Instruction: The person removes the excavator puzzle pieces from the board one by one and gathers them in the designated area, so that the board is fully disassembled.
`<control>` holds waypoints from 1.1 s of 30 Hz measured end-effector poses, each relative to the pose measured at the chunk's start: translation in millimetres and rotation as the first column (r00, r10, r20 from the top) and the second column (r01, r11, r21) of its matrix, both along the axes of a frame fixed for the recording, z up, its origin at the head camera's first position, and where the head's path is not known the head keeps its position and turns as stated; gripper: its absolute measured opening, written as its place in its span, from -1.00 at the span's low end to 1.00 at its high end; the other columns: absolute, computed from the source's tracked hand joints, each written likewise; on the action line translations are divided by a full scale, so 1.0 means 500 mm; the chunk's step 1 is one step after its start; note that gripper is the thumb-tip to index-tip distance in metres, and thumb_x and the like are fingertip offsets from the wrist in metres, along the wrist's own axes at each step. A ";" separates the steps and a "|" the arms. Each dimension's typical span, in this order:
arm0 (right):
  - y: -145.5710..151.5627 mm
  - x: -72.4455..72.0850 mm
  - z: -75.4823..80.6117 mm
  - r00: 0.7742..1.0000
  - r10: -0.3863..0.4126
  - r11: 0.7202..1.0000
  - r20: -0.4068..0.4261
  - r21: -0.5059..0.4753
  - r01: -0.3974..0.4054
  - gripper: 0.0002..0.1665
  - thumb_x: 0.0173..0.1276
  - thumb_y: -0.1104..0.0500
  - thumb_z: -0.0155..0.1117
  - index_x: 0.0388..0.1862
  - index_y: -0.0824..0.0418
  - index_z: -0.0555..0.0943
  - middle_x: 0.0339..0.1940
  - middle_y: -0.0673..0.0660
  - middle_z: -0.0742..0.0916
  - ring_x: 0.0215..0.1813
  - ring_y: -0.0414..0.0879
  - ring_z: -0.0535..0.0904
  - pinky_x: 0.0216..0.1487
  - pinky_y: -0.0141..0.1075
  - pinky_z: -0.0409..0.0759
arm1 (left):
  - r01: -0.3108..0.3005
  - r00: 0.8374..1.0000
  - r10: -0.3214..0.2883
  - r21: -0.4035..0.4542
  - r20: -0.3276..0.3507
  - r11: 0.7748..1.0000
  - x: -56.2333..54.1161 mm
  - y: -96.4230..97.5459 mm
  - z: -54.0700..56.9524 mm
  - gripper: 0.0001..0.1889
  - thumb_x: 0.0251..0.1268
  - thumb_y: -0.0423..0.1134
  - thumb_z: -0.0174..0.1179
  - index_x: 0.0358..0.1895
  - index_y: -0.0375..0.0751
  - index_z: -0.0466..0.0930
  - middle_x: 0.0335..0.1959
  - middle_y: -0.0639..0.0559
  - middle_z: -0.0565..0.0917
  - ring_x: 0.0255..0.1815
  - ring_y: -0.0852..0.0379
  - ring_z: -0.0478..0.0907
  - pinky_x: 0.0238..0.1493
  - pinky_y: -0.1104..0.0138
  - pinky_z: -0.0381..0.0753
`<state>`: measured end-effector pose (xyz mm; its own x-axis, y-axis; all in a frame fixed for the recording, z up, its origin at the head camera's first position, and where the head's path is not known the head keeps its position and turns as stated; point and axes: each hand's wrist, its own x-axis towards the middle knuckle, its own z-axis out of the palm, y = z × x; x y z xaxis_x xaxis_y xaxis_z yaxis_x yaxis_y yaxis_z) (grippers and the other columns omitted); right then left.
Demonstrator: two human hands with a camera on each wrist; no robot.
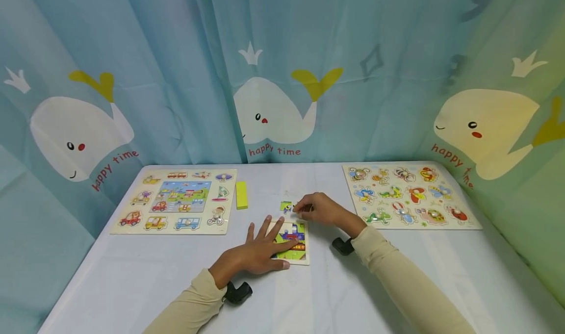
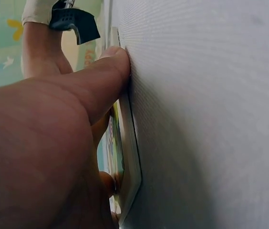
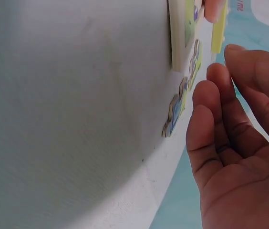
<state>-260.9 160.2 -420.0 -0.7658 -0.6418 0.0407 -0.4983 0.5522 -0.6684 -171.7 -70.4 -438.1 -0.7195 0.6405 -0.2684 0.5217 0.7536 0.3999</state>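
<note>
A small jigsaw puzzle (image 1: pixel 301 255) in a pale frame lies on the table, with a blue train on green showing. My left hand (image 1: pixel 258 253) rests on its left part with fingers spread. The thumb (image 2: pixel 113 71) lies by the frame's near edge in the left wrist view. Just beyond the frame lie loose jigsaw pieces (image 1: pixel 286 206), green and blue. My right hand (image 1: pixel 320 209) hovers right beside them, fingers bent. In the right wrist view, thumb and fingers (image 3: pixel 203 95) are slightly apart with nothing between them, and the pieces (image 3: pixel 174 114) lie flat on the table below.
A vehicle puzzle board (image 1: pixel 145 177) lies at the back left, with a yellow block (image 1: pixel 241 195) next to it. At the back right lies an insect puzzle board (image 1: pixel 415 196). A blue curtain (image 1: pixel 185 79) with whale prints hangs behind the white table (image 1: pixel 132 280).
</note>
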 end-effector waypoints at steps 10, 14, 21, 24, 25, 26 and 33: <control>-0.005 0.016 -0.007 0.995 0.070 0.997 0.071 0.025 -0.072 -0.88 0.32 0.34 0.31 -0.20 0.24 0.74 -0.26 -0.02 0.71 -0.20 -0.20 0.57 -0.09 -0.28 0.54 | -0.008 1.000 0.008 -0.017 -0.012 1.000 0.002 0.002 -0.004 -0.38 0.39 0.27 -0.04 0.49 0.37 0.16 0.59 -0.07 -0.31 0.52 -0.22 -0.53 0.31 -0.31 -0.39; -0.008 0.022 -0.010 0.993 0.085 0.995 0.082 0.047 -0.089 -0.86 0.32 0.33 0.32 -0.19 0.20 0.75 -0.25 -0.05 0.70 -0.18 -0.21 0.57 -0.07 -0.29 0.54 | -0.012 1.000 0.012 -0.013 -0.006 1.000 0.004 0.001 -0.004 -0.38 0.40 0.26 -0.03 0.50 0.37 0.16 0.59 -0.07 -0.30 0.52 -0.22 -0.54 0.31 -0.32 -0.39; -0.011 0.029 -0.016 0.986 0.159 0.985 0.046 0.062 -0.162 -0.85 0.30 0.34 0.33 -0.20 0.20 0.77 -0.30 -0.08 0.66 -0.22 -0.25 0.52 -0.14 -0.33 0.52 | 0.002 1.000 -0.002 0.005 0.005 1.000 0.010 -0.002 -0.003 -0.39 0.41 0.23 -0.01 0.49 0.35 0.17 0.59 -0.08 -0.30 0.52 -0.23 -0.54 0.29 -0.33 -0.40; -0.014 0.031 -0.017 0.981 0.194 0.978 0.021 0.074 -0.195 -0.87 0.30 0.34 0.34 -0.22 0.23 0.78 -0.31 -0.07 0.65 -0.22 -0.24 0.50 -0.15 -0.33 0.51 | 0.003 1.000 -0.003 -0.004 -0.001 1.000 0.012 -0.003 -0.003 -0.38 0.40 0.25 -0.03 0.50 0.35 0.17 0.59 -0.08 -0.30 0.52 -0.22 -0.53 0.29 -0.34 -0.38; -0.015 0.032 -0.017 0.979 0.202 0.976 0.016 0.081 -0.202 -0.87 0.30 0.34 0.34 -0.23 0.23 0.78 -0.31 -0.07 0.64 -0.22 -0.24 0.49 -0.15 -0.33 0.51 | 0.001 1.000 -0.001 -0.010 -0.004 1.000 0.012 -0.003 -0.003 -0.38 0.40 0.26 -0.03 0.50 0.35 0.17 0.59 -0.08 -0.30 0.52 -0.22 -0.53 0.29 -0.33 -0.37; -0.016 0.033 -0.017 0.978 0.208 0.974 0.010 0.087 -0.208 -0.88 0.30 0.34 0.34 -0.24 0.23 0.78 -0.32 -0.06 0.64 -0.23 -0.24 0.48 -0.15 -0.33 0.51 | 0.000 1.000 0.000 -0.015 -0.007 1.000 0.012 -0.003 -0.004 -0.38 0.40 0.27 -0.04 0.50 0.35 0.18 0.59 -0.07 -0.30 0.52 -0.22 -0.53 0.30 -0.33 -0.37; -0.025 0.040 -0.015 0.983 0.184 0.975 -0.011 0.129 -0.181 -0.90 0.26 0.31 0.38 -0.30 0.13 0.76 -0.27 -0.05 0.58 -0.22 -0.17 0.42 -0.16 -0.29 0.45 | -0.009 1.000 0.009 -0.021 -0.027 1.000 0.014 -0.002 -0.006 -0.39 0.39 0.27 -0.04 0.48 0.35 0.20 0.59 -0.08 -0.27 0.53 -0.23 -0.49 0.29 -0.35 -0.35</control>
